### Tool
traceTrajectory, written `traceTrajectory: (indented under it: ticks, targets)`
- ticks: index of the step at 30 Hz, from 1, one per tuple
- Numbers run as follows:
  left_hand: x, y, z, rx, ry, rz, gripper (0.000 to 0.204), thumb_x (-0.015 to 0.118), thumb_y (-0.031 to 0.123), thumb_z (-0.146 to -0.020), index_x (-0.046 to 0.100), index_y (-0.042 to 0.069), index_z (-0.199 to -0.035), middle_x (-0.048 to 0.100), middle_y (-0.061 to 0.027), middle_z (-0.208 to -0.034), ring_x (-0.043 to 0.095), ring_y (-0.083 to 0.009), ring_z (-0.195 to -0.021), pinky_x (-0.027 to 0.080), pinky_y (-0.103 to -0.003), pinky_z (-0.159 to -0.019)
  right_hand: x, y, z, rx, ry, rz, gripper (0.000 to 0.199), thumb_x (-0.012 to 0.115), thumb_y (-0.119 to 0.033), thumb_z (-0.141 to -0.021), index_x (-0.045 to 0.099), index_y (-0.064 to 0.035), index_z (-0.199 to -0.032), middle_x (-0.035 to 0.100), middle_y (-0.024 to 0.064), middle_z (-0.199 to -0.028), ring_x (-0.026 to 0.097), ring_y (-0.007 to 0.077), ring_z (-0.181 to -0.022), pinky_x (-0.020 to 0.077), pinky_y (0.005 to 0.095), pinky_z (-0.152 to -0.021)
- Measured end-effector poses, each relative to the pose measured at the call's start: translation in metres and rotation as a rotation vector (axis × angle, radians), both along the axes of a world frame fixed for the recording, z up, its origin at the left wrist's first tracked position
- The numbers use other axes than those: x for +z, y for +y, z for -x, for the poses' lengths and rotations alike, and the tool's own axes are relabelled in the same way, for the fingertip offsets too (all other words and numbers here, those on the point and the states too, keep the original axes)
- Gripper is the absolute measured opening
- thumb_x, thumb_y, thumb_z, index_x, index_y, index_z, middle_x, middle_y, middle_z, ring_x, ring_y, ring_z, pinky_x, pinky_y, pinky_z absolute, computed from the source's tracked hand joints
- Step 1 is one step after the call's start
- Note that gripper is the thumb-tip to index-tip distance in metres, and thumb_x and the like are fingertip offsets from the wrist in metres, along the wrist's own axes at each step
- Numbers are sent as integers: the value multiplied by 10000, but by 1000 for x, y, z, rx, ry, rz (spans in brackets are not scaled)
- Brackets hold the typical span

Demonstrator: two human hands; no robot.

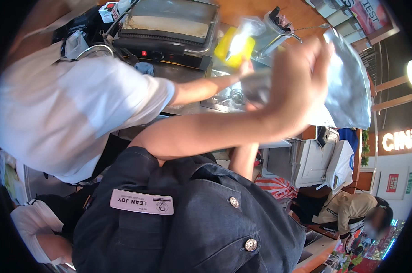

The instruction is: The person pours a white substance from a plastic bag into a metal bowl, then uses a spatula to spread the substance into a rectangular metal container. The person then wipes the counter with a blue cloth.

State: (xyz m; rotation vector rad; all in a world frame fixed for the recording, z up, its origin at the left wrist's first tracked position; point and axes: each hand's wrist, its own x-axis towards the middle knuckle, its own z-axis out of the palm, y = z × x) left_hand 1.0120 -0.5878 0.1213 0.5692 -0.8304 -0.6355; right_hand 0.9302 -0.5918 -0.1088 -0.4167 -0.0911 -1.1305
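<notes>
My left hand (301, 77) is raised at the upper right, blurred by motion. Its fingers are closed on the upper edge of a large silvery pouch (349, 82), which hangs tilted beside the hand. My left forearm crosses in front of my right arm (244, 159) and hides most of that hand. Only a bit of my right hand (251, 106) shows, against the lower edge of a smeared silvery metal container (257, 86). The fingers seem to be round that container, though its exact kind is too blurred to make out.
A co-worker in a white shirt (78, 104) reaches in from the left, a hand at a yellow object (235, 48) above a metal sink (215, 104). A contact grill (165, 27) stands behind. Grey bins (313, 159) and a white bag (341, 166) are at right, a seated person (347, 211) beyond.
</notes>
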Motion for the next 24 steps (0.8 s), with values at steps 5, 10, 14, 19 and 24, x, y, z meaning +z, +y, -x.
traceTrajectory:
  ticks: [5,10,14,19,24]
  targets:
    - [-18,56,44,-12,-289,19,266,520,168,-927,494,11,-714,402,-125,-537,419,-182,-430,323,-332,-431,12,37,57,-168,77,-38,781,724,-438,-708,407,-111,-1342,441,92,-1342,394,286,-1242,261,500,-1057]
    - [-39,78,55,-9,-346,19,239,529,126,-917,495,1,-716,440,-103,-542,458,-177,-395,350,-329,-391,9,63,86,-231,115,-70,753,690,-438,-738,393,-117,-1352,436,97,-1346,398,288,-1239,268,504,-1052]
    - [-43,99,53,-104,-307,-27,224,520,110,-918,501,-9,-730,459,-56,-551,443,-126,-376,327,-273,-322,11,82,104,-276,122,-81,731,662,-438,-762,382,-122,-1359,432,100,-1350,402,290,-1238,273,506,-1047]
    - [-42,123,38,-159,-386,-116,138,558,48,-837,493,-8,-729,524,-179,-655,532,-352,-592,381,-405,-521,5,93,109,-284,136,-107,704,628,-438,-792,369,-128,-1368,427,105,-1354,406,292,-1235,280,510,-1042]
    - [-43,131,4,-90,-419,-66,106,594,86,-822,568,-3,-873,595,-165,-800,590,-343,-708,453,-386,-602,3,82,101,-231,134,-125,677,594,-438,-822,356,-133,-1378,422,110,-1358,410,294,-1233,287,513,-1037]
